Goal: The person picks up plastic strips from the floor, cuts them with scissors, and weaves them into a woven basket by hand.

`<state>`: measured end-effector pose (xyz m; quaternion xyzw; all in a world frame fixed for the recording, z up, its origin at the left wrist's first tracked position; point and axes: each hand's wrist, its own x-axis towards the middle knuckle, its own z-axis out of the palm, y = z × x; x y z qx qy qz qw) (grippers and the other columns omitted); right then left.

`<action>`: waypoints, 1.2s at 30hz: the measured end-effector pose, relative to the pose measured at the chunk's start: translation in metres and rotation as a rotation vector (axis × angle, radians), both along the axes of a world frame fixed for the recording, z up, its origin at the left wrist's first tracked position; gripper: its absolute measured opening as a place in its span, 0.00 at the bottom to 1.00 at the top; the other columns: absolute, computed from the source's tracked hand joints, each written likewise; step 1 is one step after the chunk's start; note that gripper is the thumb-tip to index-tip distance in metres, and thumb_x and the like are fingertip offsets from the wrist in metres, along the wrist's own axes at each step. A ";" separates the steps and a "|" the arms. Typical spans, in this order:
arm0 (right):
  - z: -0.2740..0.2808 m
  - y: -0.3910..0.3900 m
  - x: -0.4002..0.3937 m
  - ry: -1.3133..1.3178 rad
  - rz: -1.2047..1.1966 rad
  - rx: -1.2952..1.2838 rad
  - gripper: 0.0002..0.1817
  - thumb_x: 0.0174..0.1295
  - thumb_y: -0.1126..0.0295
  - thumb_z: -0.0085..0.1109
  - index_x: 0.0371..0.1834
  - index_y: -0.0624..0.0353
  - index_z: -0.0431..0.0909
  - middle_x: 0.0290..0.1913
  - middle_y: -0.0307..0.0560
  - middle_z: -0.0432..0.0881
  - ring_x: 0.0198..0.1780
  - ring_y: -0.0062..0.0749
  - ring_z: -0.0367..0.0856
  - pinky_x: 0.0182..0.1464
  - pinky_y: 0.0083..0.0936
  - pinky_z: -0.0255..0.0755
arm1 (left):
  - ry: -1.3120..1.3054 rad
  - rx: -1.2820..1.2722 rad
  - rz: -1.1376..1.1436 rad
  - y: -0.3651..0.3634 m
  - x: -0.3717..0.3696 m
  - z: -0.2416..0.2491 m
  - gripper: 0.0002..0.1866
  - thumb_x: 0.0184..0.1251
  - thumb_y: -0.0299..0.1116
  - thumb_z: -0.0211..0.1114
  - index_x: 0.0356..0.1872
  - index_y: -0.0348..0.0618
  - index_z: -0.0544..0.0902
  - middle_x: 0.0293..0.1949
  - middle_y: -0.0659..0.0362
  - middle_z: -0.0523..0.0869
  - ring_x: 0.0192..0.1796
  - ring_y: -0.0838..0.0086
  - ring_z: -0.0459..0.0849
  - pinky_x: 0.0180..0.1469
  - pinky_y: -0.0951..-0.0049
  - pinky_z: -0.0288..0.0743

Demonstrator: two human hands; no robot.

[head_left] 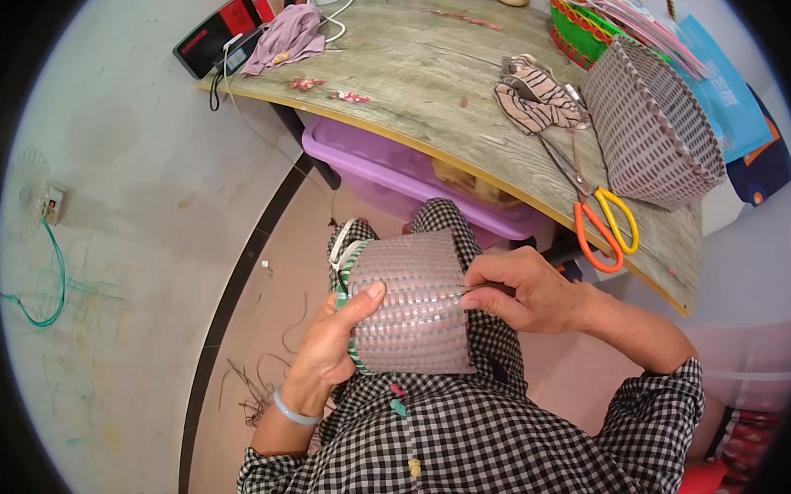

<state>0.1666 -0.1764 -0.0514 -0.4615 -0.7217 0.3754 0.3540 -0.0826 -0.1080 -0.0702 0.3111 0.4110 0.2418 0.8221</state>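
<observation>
A small woven basket (411,307) in pinkish grey lies on its side across my lap. Green binding (356,357) edges it on the left, and a white handle loop (348,256) sticks out at the upper left. My left hand (333,332) grips that green-edged side, thumb lying on the weave and the other fingers hidden behind. At the opposite edge, my right hand (523,290) is closed in a pinch against the weave. Something thin and dark shows between its thumb and fingers, too covered to identify.
On the table (406,64) are scissors (599,214) with orange and yellow handles, a striped cloth (538,98), a larger woven basket (648,125), a green basket (579,23) and a mauve cloth (288,37). Below stands a purple bin (366,165). Loose strips (248,391) litter the floor.
</observation>
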 end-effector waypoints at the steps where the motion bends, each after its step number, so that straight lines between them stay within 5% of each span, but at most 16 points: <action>1: -0.004 0.000 -0.001 0.004 -0.010 -0.002 0.09 0.65 0.70 0.60 0.32 0.64 0.74 0.22 0.50 0.75 0.21 0.35 0.71 0.26 0.27 0.65 | 0.013 -0.002 0.005 -0.001 0.000 -0.001 0.21 0.67 0.35 0.64 0.56 0.32 0.76 0.48 0.50 0.84 0.48 0.66 0.85 0.52 0.65 0.81; 13: -0.032 -0.008 -0.008 -0.018 -0.225 0.136 0.09 0.61 0.72 0.63 0.27 0.66 0.75 0.18 0.51 0.71 0.18 0.38 0.70 0.23 0.31 0.63 | -0.022 0.020 0.014 -0.013 0.013 -0.006 0.16 0.73 0.35 0.59 0.54 0.33 0.78 0.47 0.51 0.85 0.47 0.68 0.86 0.50 0.66 0.82; 16: -0.038 -0.007 -0.002 -0.203 -0.201 0.064 0.08 0.58 0.71 0.65 0.28 0.64 0.76 0.24 0.49 0.75 0.25 0.38 0.75 0.28 0.32 0.66 | 0.017 0.149 0.001 -0.013 0.016 -0.011 0.19 0.72 0.36 0.60 0.55 0.32 0.76 0.48 0.50 0.85 0.47 0.67 0.86 0.50 0.66 0.82; 19: -0.021 0.004 -0.015 -0.409 -0.315 0.500 0.08 0.54 0.71 0.67 0.31 0.61 0.77 0.33 0.46 0.77 0.36 0.38 0.77 0.36 0.33 0.67 | -0.023 0.228 0.011 -0.010 0.017 -0.013 0.17 0.73 0.35 0.58 0.54 0.32 0.77 0.46 0.52 0.85 0.46 0.69 0.86 0.49 0.67 0.82; 22: -0.017 0.004 -0.025 -0.344 -0.161 0.536 0.10 0.51 0.72 0.68 0.34 0.58 0.77 0.39 0.44 0.77 0.43 0.39 0.75 0.42 0.33 0.67 | -0.031 0.250 0.006 -0.011 0.019 -0.009 0.16 0.73 0.35 0.58 0.53 0.33 0.77 0.46 0.52 0.85 0.46 0.70 0.85 0.48 0.67 0.82; 36: -0.029 0.017 -0.026 -0.310 0.258 0.311 0.07 0.52 0.73 0.63 0.27 0.64 0.74 0.26 0.50 0.75 0.27 0.46 0.78 0.31 0.37 0.75 | 0.059 0.164 -0.134 -0.018 0.018 -0.022 0.14 0.72 0.37 0.60 0.45 0.35 0.82 0.40 0.56 0.86 0.40 0.76 0.85 0.41 0.73 0.80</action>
